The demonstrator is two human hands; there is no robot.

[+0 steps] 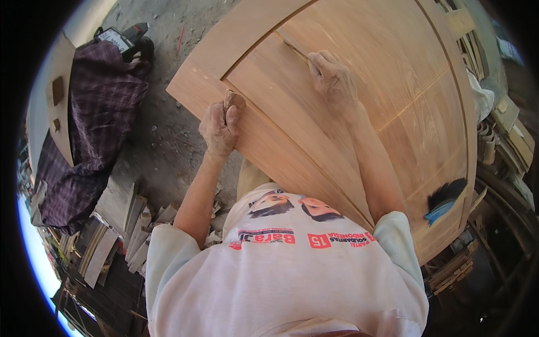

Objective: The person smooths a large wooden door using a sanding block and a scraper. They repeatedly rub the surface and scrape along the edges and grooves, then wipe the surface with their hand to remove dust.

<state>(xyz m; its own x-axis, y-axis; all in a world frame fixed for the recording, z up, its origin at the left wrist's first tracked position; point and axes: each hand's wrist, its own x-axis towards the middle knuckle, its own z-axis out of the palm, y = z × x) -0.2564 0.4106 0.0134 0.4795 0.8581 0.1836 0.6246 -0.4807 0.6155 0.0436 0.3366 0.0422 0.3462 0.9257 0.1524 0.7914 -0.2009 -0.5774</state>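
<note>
A large wooden panel point(421, 92), perhaps a door, lies before me, with a raised frame and grooves around its inner boards. My left hand point(221, 126) is closed around a small folded brown piece point(234, 100), possibly sandpaper, at the panel's left edge. Over the inner boards, my right hand point(332, 80) pinches a thin, narrow strip or tool point(294, 49); its tip points up and left, towards the frame groove. What it is made of, I cannot tell. A brush point(446, 200) with black bristles and a blue body rests on the panel's lower right corner.
Purple checked cloth point(101, 113) drapes over something at the left, beside a motorcycle part with a plate point(116, 40). Wood offcuts point(134, 227) are heaped at the lower left. More planks and scraps point(511, 126) crowd the right side. Dusty concrete floor point(168, 126) shows between.
</note>
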